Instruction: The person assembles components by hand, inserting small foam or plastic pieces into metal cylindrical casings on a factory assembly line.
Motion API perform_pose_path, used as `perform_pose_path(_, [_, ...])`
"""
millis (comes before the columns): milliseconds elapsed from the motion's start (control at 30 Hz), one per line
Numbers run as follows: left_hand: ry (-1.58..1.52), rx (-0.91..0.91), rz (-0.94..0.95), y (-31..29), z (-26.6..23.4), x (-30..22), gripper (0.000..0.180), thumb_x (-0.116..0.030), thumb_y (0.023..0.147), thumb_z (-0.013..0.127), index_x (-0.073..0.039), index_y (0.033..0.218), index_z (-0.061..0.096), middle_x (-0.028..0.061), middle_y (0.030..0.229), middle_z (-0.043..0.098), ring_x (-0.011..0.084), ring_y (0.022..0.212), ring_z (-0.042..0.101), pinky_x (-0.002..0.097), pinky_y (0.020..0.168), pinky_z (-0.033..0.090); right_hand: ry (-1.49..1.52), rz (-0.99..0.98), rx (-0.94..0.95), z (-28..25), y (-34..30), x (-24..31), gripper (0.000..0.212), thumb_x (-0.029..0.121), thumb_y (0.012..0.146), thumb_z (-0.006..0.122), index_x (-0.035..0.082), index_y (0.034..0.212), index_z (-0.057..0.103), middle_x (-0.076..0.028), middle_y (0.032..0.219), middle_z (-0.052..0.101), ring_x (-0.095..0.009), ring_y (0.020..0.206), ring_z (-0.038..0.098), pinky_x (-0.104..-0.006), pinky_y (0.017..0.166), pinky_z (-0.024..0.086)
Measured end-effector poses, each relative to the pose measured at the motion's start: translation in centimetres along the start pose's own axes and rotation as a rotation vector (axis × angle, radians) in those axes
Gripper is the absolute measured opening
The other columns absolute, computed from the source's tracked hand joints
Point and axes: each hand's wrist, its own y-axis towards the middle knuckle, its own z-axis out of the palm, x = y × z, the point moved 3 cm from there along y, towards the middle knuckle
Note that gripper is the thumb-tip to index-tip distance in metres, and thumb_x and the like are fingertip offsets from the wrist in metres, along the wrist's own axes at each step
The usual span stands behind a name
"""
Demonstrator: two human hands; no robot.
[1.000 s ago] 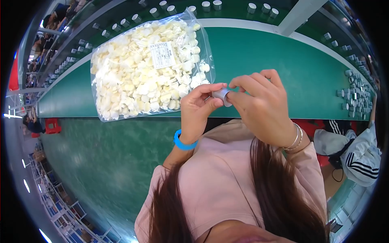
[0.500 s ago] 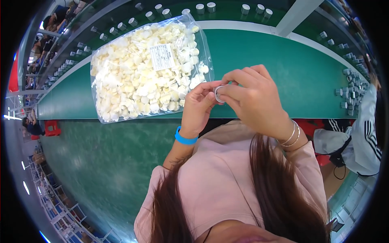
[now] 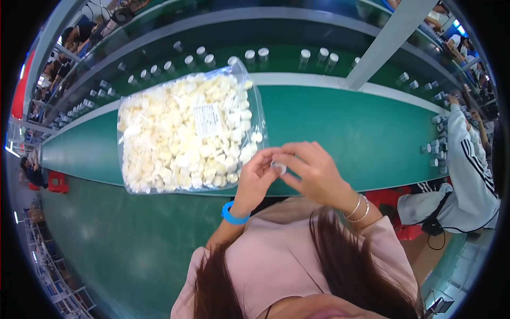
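Note:
A small, round whitish piece, like a cap or disc, is pinched between my hands in front of my chest. My left hand, with a blue wristband, grips it between thumb and fingers. From the other side, the curled fingers of my right hand close on it, partly covering it. Just left of my hands, a large clear plastic bag lies on the green table, full of many small cream-white round pieces. A white printed label is on the bag.
Beyond the green table, small white-topped cylinders stand in a row along a dark green belt. A grey post rises at the right. More cylinders cluster by a person in a striped sleeve. Red stools stand at the left.
The view has tilted up, so the table, bag and hands sit lower in it. Both hands still hold the small round piece, which now faces up more. The right fingers have shifted around it.

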Motion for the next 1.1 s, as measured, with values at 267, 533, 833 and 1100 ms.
perform_pose_path(267, [-0.087,0.049,0.000,2.2,-0.2,-0.3,0.039,0.000,0.092,0.053,0.001,0.130,0.042,0.0108,0.122,0.055,0.0129,0.107,0.055,0.0267,0.092,0.045,0.013,-0.077,0.030,-0.1,1.8,-2.1,0.034,0.008,0.067,0.075,0.008,0.100,0.065,-0.007,0.098,0.062,-0.025,0.082,0.060,-0.0341,0.071,0.049])
perform_pose_path(533, [0.038,0.019,0.040,2.4,-0.5,-0.2,0.047,-0.007,0.092,0.053,-0.002,0.136,0.039,0.0118,0.140,0.042,0.0228,0.123,0.047,0.0351,0.100,0.041,-0.038,0.337,-0.149,2.2,11.4,-19.2,0.026,0.009,0.074,0.066,0.001,0.098,0.062,-0.016,0.092,0.061,-0.032,0.082,0.062,-0.0375,0.072,0.051])
perform_pose_path(833, [0.061,-0.235,0.082,2.2,-3.4,0.7,0.063,-0.003,0.091,0.053,0.000,0.146,0.021,0.0169,0.149,0.027,0.0274,0.135,0.033,0.0364,0.108,0.033,-0.411,0.266,-0.245,6.0,14.9,-25.0,0.026,0.011,0.076,0.067,0.002,0.100,0.062,-0.016,0.093,0.060,-0.033,0.084,0.060,-0.0418,0.077,0.050])
perform_pose_path(1100, [0.086,-0.300,0.178,2.5,-4.0,1.0,0.069,-0.002,0.089,0.055,-0.003,0.147,0.019,0.0130,0.154,0.018,0.0278,0.140,0.025,0.0389,0.112,0.025,0.117,0.287,0.199,10.5,9.3,-12.6,0.020,0.022,0.076,0.070,0.005,0.086,0.068,-0.014,0.085,0.064,-0.031,0.078,0.063,-0.0378,0.069,0.051])
